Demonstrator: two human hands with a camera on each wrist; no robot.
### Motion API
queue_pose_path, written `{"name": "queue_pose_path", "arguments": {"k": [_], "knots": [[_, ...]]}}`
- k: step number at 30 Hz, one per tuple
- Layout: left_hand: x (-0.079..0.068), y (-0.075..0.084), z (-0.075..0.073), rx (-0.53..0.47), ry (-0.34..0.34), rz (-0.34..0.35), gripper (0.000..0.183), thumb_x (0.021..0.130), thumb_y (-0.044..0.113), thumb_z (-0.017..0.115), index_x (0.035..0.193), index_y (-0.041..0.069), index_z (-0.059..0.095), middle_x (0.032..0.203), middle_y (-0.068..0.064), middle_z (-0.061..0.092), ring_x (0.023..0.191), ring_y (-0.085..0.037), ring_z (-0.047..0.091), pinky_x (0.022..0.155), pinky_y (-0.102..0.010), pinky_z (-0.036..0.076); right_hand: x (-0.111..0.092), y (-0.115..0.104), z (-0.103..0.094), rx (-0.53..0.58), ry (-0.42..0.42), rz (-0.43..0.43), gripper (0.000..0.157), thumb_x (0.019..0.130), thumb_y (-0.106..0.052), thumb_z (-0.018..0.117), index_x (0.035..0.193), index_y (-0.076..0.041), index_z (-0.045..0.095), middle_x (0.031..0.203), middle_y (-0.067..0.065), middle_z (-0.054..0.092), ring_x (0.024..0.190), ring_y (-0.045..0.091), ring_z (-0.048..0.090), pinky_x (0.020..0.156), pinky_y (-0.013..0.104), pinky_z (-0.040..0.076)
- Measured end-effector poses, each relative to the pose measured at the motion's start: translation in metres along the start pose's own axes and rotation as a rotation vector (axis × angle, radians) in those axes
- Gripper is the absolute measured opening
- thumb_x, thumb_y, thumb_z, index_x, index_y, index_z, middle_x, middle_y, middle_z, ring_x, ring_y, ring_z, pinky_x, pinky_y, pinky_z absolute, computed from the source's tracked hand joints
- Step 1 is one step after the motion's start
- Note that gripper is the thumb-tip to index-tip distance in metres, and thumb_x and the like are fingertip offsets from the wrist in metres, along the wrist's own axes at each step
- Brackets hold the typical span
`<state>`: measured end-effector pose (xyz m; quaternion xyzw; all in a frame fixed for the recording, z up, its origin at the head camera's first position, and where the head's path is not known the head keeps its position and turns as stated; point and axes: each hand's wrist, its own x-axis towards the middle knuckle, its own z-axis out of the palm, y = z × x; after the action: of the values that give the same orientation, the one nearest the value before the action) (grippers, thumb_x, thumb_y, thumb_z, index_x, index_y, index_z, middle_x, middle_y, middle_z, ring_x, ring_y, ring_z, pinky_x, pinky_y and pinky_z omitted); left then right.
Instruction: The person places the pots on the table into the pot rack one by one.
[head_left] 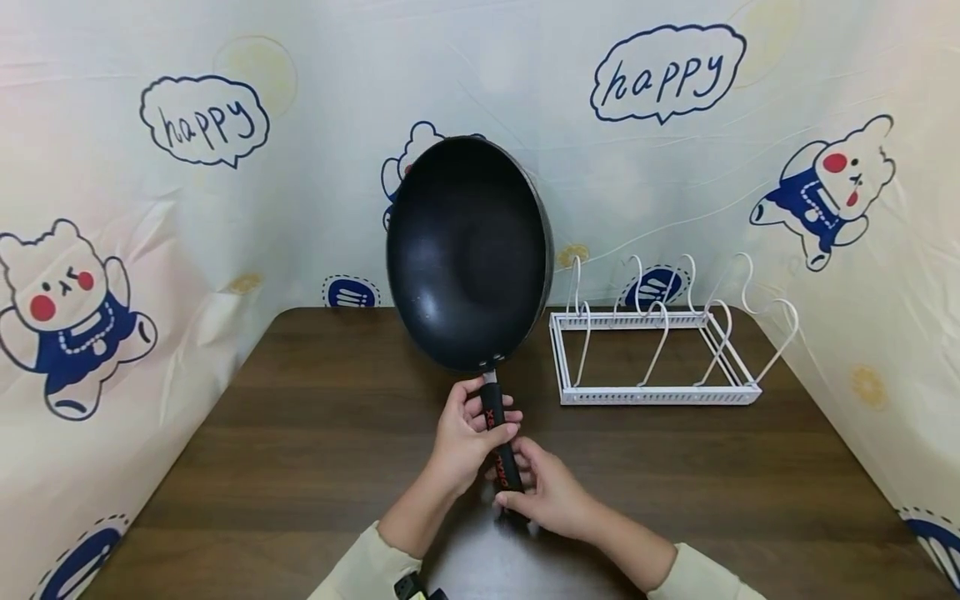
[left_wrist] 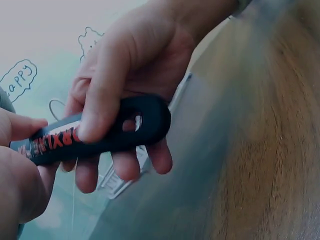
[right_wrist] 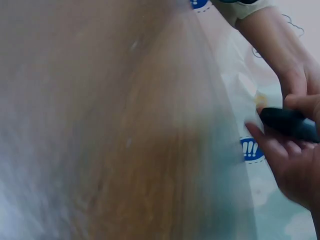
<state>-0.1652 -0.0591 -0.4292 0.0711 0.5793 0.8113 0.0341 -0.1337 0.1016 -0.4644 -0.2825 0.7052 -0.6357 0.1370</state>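
A deep black wok stands tilted up above the table, its dark inside towards me and its handle pointing down at me. My left hand grips the handle just below the metal joint, thumb across the front. Lower down, my right hand holds the handle near its end, with the thumb on top and the fingers behind. In the left wrist view, red lettering and a hanging hole show on the handle, with the right hand around it. The right wrist view catches only the dark handle end between the hands.
A white metal rack with several curved upright hooks stands on the brown wooden table, right of the wok. Behind and beside the table hangs a pale cloth printed with bears and the word "happy".
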Motion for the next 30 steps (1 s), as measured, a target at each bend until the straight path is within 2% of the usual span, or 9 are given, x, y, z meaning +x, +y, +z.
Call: {"name": "queue_pose_path", "arguments": {"k": [2, 4, 7, 10, 14, 16, 22, 25, 30], "knots": [[0.000, -0.001, -0.001, -0.060, -0.052, -0.006, 0.069, 0.078, -0.023, 0.065, 0.133, 0.003, 0.032, 0.111, -0.017, 0.063, 0.095, -0.028, 0.070, 0.086, -0.041, 0.054, -0.003, -0.001, -0.002, 0.150, -0.068, 0.012, 0.045, 0.091, 0.005, 0.063, 0.128, 0.014, 0.038, 0.112, 0.036, 0.056, 0.090, 0.033, 0.068, 0.074, 0.039, 0.058], [-0.001, -0.002, -0.002, -0.112, -0.103, -0.011, 0.068, 0.079, -0.022, 0.064, 0.133, 0.004, 0.031, 0.111, -0.016, 0.063, 0.095, -0.027, 0.070, 0.087, -0.041, 0.053, -0.005, -0.002, -0.005, 0.276, -0.126, 0.027, 0.046, 0.094, 0.004, 0.060, 0.129, 0.019, 0.035, 0.112, 0.038, 0.052, 0.087, 0.028, 0.068, 0.074, 0.041, 0.058], [-0.002, -0.003, -0.005, -0.153, -0.174, -0.021, 0.068, 0.081, -0.020, 0.063, 0.133, 0.005, 0.029, 0.112, -0.014, 0.064, 0.096, -0.026, 0.070, 0.088, -0.040, 0.053, -0.009, -0.003, -0.009, 0.419, -0.168, 0.054, 0.047, 0.095, 0.002, 0.059, 0.128, 0.023, 0.032, 0.108, 0.031, 0.054, 0.086, 0.021, 0.067, 0.073, 0.038, 0.058], [-0.002, -0.004, -0.007, -0.164, -0.233, -0.036, 0.067, 0.082, -0.018, 0.064, 0.133, 0.004, 0.026, 0.116, -0.017, 0.063, 0.099, -0.026, 0.069, 0.092, -0.041, 0.051, -0.010, -0.003, -0.011, 0.498, -0.170, 0.079, 0.051, 0.092, 0.002, 0.063, 0.127, 0.021, 0.030, 0.105, 0.020, 0.057, 0.084, 0.022, 0.067, 0.071, 0.038, 0.058], [-0.002, -0.002, -0.008, -0.144, -0.267, -0.049, 0.069, 0.083, -0.014, 0.067, 0.135, 0.003, 0.025, 0.125, -0.033, 0.054, 0.103, -0.027, 0.067, 0.095, -0.042, 0.049, -0.011, -0.004, -0.012, 0.476, -0.154, 0.092, 0.056, 0.089, 0.002, 0.068, 0.126, 0.017, 0.029, 0.102, 0.015, 0.056, 0.081, 0.023, 0.066, 0.067, 0.039, 0.058], [0.000, -0.002, -0.008, -0.104, -0.271, -0.043, 0.071, 0.082, -0.012, 0.069, 0.136, 0.000, 0.026, 0.128, -0.036, 0.049, 0.106, -0.026, 0.066, 0.095, -0.042, 0.049, -0.012, -0.005, -0.013, 0.455, -0.141, 0.097, 0.060, 0.088, 0.002, 0.068, 0.129, 0.016, 0.027, 0.102, 0.015, 0.055, 0.081, 0.022, 0.064, 0.066, 0.038, 0.058], [0.005, -0.001, -0.009, 0.090, -0.246, -0.040, 0.071, 0.078, -0.011, 0.074, 0.136, -0.005, 0.034, 0.118, -0.017, 0.054, 0.099, -0.026, 0.060, 0.087, -0.033, 0.052, -0.018, -0.007, -0.014, 0.397, -0.095, 0.141, 0.057, 0.086, 0.004, 0.070, 0.125, 0.015, 0.029, 0.102, 0.015, 0.054, 0.082, 0.022, 0.063, 0.062, 0.036, 0.057], [0.006, -0.001, -0.009, 0.108, -0.246, -0.069, 0.069, 0.079, -0.012, 0.073, 0.137, -0.005, 0.035, 0.120, -0.017, 0.054, 0.099, -0.030, 0.062, 0.084, -0.033, 0.054, -0.021, -0.007, -0.015, 0.338, -0.070, 0.154, 0.051, 0.086, 0.004, 0.070, 0.122, 0.012, 0.035, 0.102, 0.017, 0.055, 0.086, 0.026, 0.062, 0.064, 0.035, 0.057], [0.004, 0.000, -0.006, 0.096, -0.259, -0.099, 0.068, 0.082, -0.012, 0.070, 0.137, -0.004, 0.032, 0.127, -0.020, 0.051, 0.102, -0.032, 0.065, 0.083, -0.035, 0.055, -0.024, -0.006, -0.017, 0.224, -0.022, 0.136, 0.049, 0.085, -0.002, 0.074, 0.120, 0.007, 0.043, 0.107, 0.030, 0.052, 0.101, 0.046, 0.058, 0.077, 0.031, 0.055]]}}
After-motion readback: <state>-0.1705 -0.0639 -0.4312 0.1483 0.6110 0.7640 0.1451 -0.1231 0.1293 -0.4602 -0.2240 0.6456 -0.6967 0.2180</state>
